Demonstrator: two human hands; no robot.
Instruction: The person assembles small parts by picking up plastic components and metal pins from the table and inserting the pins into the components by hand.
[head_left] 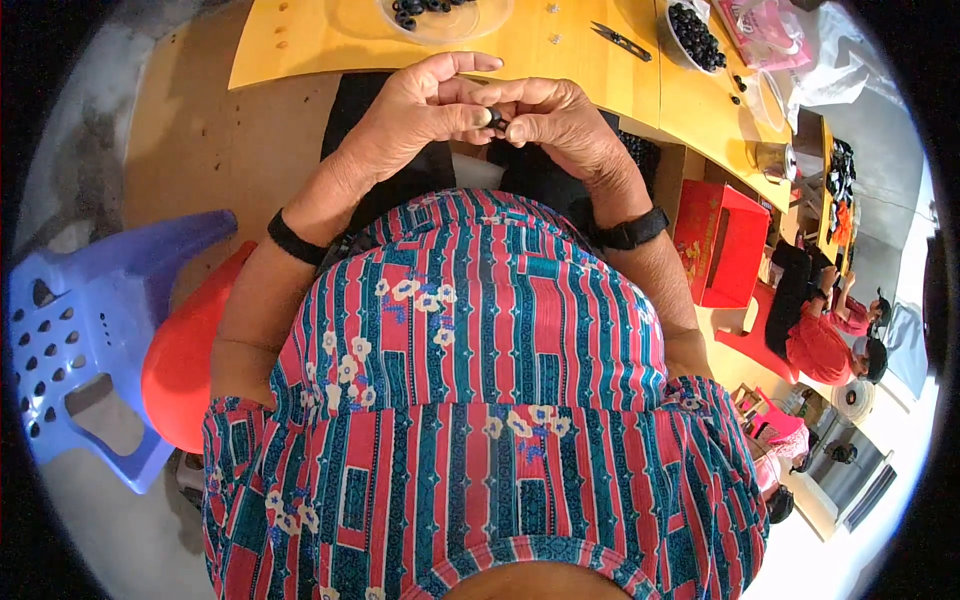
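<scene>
Between the thumbs and fingertips of my two hands is a small round black piece (pixel 497 120), its exact kind too small to make out. My left hand (pixel 425 105) pinches it from the left, with the index finger raised. From the other side my right hand (pixel 560 118) grips it with thumb and fingers. Both hands are in front of the yellow table's (pixel 330 40) near edge. Beyond them on the table stands a clear shallow bowl (pixel 470 30) with several black ring-like pieces (pixel 425 8).
Thread snips (pixel 620 41) lie on the table, near a bowl of black pieces (pixel 697 38). A red box (pixel 722 243) stands at right, a blue plastic chair (pixel 90 330) and red stool (pixel 185 375) at left. Further right sits a person in red (pixel 825 345).
</scene>
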